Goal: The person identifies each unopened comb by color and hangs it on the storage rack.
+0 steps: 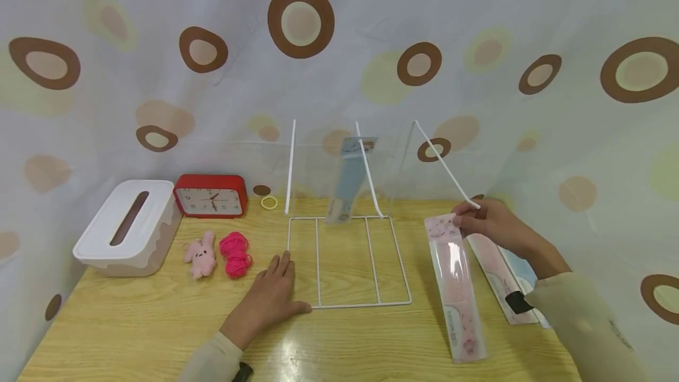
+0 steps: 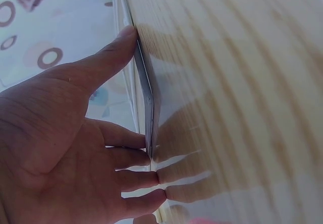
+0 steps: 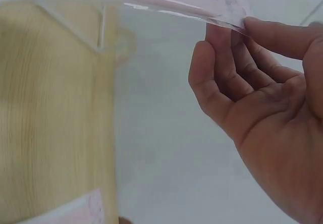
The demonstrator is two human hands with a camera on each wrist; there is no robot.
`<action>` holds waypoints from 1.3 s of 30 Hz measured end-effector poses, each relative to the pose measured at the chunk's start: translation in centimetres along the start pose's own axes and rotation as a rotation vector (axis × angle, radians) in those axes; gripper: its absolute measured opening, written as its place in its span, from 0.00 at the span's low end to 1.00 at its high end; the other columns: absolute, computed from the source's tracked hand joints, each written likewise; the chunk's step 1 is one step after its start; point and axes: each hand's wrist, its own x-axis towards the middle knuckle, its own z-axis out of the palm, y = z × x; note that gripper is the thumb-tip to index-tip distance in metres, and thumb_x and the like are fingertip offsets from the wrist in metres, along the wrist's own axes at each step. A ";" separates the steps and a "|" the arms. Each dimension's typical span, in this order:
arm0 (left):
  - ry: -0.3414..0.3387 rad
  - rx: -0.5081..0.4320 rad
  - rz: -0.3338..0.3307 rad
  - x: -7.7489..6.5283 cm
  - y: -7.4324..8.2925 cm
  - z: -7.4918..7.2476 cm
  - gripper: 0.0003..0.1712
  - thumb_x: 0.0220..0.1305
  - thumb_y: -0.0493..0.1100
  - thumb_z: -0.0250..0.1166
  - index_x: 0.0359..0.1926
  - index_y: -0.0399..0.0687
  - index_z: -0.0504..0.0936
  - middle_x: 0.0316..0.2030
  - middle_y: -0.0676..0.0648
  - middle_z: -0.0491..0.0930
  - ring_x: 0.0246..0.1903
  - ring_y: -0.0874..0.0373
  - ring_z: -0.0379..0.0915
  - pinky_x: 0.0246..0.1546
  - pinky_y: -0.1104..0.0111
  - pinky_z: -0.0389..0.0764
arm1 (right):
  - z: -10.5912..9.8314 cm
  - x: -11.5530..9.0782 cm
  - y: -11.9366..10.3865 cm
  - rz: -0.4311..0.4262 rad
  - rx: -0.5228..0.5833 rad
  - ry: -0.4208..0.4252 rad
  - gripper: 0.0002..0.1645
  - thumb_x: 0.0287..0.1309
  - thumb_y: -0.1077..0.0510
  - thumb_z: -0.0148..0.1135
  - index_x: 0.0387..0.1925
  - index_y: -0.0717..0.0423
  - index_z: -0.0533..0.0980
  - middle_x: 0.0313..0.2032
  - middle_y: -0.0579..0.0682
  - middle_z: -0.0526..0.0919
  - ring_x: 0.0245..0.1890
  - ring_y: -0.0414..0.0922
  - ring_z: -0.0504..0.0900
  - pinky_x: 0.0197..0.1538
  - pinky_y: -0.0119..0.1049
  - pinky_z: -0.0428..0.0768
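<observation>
My right hand (image 1: 493, 226) pinches the top end of a pink comb in a clear package (image 1: 455, 287), which hangs down over the table. In the right wrist view, thumb and fingers of the right hand (image 3: 267, 88) meet at the package's edge. Close by that hand is the tip of the right prong of a white wire rack (image 1: 363, 305). A blue packaged comb (image 1: 347, 181) hangs on the middle prong. My left hand (image 1: 270, 293) rests at the rack base's left front corner, fingers stretched out; in the left wrist view the left hand's fingertips (image 2: 101, 148) touch along the base.
More packaged combs, pink (image 1: 498, 279) and blue (image 1: 518, 267), lie under the right forearm. At the left are a tissue box (image 1: 159, 240), a red clock (image 1: 241, 196), a pink plush toy (image 1: 201, 257), pink yarn (image 1: 235, 255) and a yellow ring (image 1: 263, 205). A patterned curtain (image 1: 339, 87) stands behind.
</observation>
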 end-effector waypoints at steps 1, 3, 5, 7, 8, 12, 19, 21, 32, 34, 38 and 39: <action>0.000 0.001 0.001 0.1 0.0 0.0 0.58 0.54 0.63 0.74 0.69 0.23 0.63 0.74 0.30 0.52 0.74 0.33 0.47 0.66 0.41 0.62 | 0.3 -0.3 -0.5 -0.013 -0.001 0.002 0.16 0.68 0.58 0.62 0.47 0.70 0.76 0.36 0.56 0.86 0.34 0.48 0.86 0.42 0.37 0.85; 0.004 0.004 0.006 0.1 0.0 0.0 0.58 0.54 0.63 0.73 0.69 0.23 0.63 0.74 0.29 0.52 0.74 0.32 0.47 0.66 0.41 0.62 | 0.8 -0.7 -1.6 -0.042 -0.010 0.004 0.14 0.68 0.58 0.63 0.45 0.67 0.78 0.35 0.53 0.87 0.33 0.48 0.86 0.42 0.37 0.84; 0.007 0.004 0.008 0.2 0.0 0.0 0.58 0.54 0.63 0.74 0.69 0.23 0.63 0.74 0.30 0.52 0.74 0.33 0.47 0.66 0.41 0.62 | 1.4 -1.2 -2.6 -0.080 -0.023 0.002 0.11 0.68 0.59 0.62 0.45 0.65 0.78 0.34 0.51 0.87 0.33 0.47 0.85 0.41 0.35 0.83; 0.010 0.004 0.010 0.2 0.0 0.1 0.58 0.54 0.63 0.74 0.69 0.23 0.63 0.74 0.29 0.52 0.74 0.32 0.47 0.66 0.41 0.62 | 2.1 -1.5 -3.7 -0.118 -0.030 0.002 0.09 0.68 0.60 0.62 0.44 0.63 0.79 0.34 0.49 0.86 0.33 0.45 0.84 0.40 0.34 0.82; 0.011 0.002 0.010 0.2 0.0 0.0 0.58 0.54 0.63 0.74 0.69 0.23 0.63 0.74 0.29 0.52 0.74 0.32 0.47 0.66 0.41 0.62 | 2.5 -1.7 -4.3 -0.138 -0.033 -0.002 0.08 0.68 0.61 0.62 0.44 0.62 0.79 0.34 0.47 0.86 0.33 0.44 0.84 0.40 0.34 0.82; 0.012 -0.002 0.013 0.1 0.0 0.1 0.58 0.54 0.62 0.74 0.69 0.23 0.63 0.74 0.29 0.53 0.73 0.32 0.47 0.65 0.41 0.62 | 4.1 -2.2 -6.4 -0.224 -0.009 -0.032 0.05 0.67 0.65 0.61 0.42 0.62 0.79 0.33 0.47 0.86 0.32 0.42 0.83 0.38 0.34 0.82; 0.004 -0.002 0.010 0.1 0.0 0.1 0.58 0.54 0.63 0.74 0.69 0.23 0.63 0.74 0.30 0.53 0.73 0.32 0.48 0.66 0.41 0.62 | 6.7 -3.2 -9.6 -0.361 0.025 -0.054 0.07 0.66 0.69 0.59 0.42 0.59 0.80 0.34 0.48 0.85 0.32 0.42 0.84 0.37 0.35 0.83; 0.003 -0.004 0.009 0.0 -0.1 0.1 0.57 0.54 0.63 0.74 0.69 0.23 0.63 0.74 0.30 0.53 0.73 0.32 0.48 0.65 0.41 0.62 | 7.4 -3.5 -10.5 -0.398 0.036 -0.041 0.09 0.66 0.70 0.59 0.42 0.58 0.80 0.34 0.48 0.85 0.31 0.43 0.83 0.37 0.35 0.83; 0.000 -0.016 0.006 -0.1 0.0 -0.2 0.57 0.54 0.62 0.74 0.69 0.23 0.63 0.74 0.30 0.53 0.73 0.32 0.47 0.66 0.41 0.62 | 9.4 -3.6 -14.8 -0.569 0.061 0.183 0.12 0.61 0.76 0.60 0.41 0.62 0.81 0.31 0.50 0.85 0.27 0.41 0.83 0.31 0.31 0.81; -0.004 -0.017 0.005 -0.2 0.1 -0.2 0.57 0.54 0.62 0.74 0.69 0.23 0.63 0.74 0.30 0.53 0.74 0.32 0.47 0.66 0.41 0.62 | 9.4 -3.3 -15.1 -0.576 0.063 0.212 0.12 0.60 0.77 0.60 0.41 0.62 0.81 0.31 0.50 0.85 0.27 0.42 0.83 0.31 0.31 0.81; -0.004 -0.018 0.008 -0.3 0.2 -0.2 0.57 0.54 0.62 0.74 0.69 0.23 0.63 0.74 0.30 0.53 0.73 0.32 0.47 0.66 0.41 0.62 | 9.2 -3.3 -15.2 -0.575 0.080 0.240 0.12 0.59 0.77 0.61 0.40 0.64 0.81 0.31 0.50 0.84 0.27 0.42 0.83 0.32 0.30 0.81; -0.004 -0.019 0.008 -0.3 0.2 -0.3 0.57 0.54 0.62 0.74 0.69 0.23 0.63 0.74 0.30 0.53 0.73 0.32 0.47 0.66 0.41 0.62 | 9.1 -3.4 -15.2 -0.574 0.088 0.245 0.11 0.59 0.77 0.61 0.41 0.64 0.81 0.31 0.50 0.84 0.27 0.42 0.83 0.32 0.30 0.81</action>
